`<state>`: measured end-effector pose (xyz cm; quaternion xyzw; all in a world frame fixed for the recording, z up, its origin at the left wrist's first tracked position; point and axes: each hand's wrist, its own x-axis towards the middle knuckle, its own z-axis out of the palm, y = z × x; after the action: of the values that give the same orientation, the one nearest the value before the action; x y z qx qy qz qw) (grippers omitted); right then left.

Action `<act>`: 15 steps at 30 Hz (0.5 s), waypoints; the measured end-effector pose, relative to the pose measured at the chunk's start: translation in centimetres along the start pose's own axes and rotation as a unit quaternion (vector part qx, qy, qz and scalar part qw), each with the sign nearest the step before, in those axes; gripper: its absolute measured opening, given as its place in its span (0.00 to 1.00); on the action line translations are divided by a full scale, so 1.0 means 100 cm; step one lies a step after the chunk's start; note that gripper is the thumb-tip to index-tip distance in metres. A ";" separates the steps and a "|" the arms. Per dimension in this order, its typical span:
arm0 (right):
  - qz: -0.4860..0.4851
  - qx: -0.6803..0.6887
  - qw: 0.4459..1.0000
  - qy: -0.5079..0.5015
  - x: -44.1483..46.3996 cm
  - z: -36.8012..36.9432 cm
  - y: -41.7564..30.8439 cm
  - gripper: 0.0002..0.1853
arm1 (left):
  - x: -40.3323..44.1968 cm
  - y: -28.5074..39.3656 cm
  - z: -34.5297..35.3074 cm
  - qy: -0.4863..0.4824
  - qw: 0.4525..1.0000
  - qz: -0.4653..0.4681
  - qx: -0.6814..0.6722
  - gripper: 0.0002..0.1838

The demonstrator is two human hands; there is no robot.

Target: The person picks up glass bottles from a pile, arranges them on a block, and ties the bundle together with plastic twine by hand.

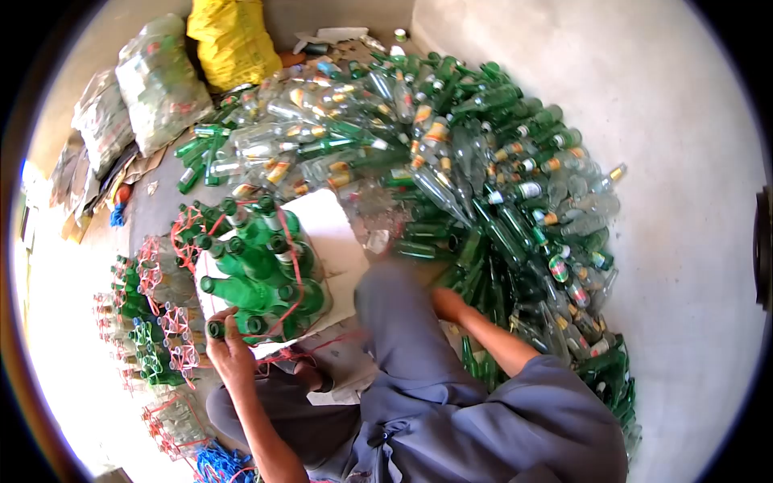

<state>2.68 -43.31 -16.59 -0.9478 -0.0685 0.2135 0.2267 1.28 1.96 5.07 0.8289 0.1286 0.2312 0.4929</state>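
Green bottles (pixel 254 270) stand bunched upright on a white board (pixel 334 233), with red string (pixel 296 262) looped around them. At the near left corner of the bunch, my left hand (pixel 231 350) is closed around the neck of a green bottle (pixel 215 328). My right hand (pixel 447 306) is beyond my right knee, by the green bottles of the big pile (pixel 491 233). Its fingers are blurred and partly hidden, so what it holds cannot be made out.
Tied bundles of bottles (pixel 149 346) stand at the left. Full clear sacks (pixel 161 88) and a yellow sack (pixel 229 44) lean at the back left. Blue string (pixel 219 463) lies at the bottom left. A pale wall (pixel 676 201) rises behind the pile.
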 end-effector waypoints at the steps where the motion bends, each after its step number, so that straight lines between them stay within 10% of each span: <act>1: -0.017 0.054 0.998 -0.012 -0.014 0.041 0.030 0.10 | -0.001 0.003 0.001 -0.007 0.999 -0.050 -0.018 0.12; 15: 0.123 0.188 0.972 0.069 0.020 0.056 0.049 0.16 | -0.003 0.006 0.004 -0.004 0.991 -0.113 -0.066 0.17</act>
<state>2.22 -44.98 -24.07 -0.9020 0.1061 0.1828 0.3765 1.21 1.26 5.36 0.7756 0.2038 0.1791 0.5699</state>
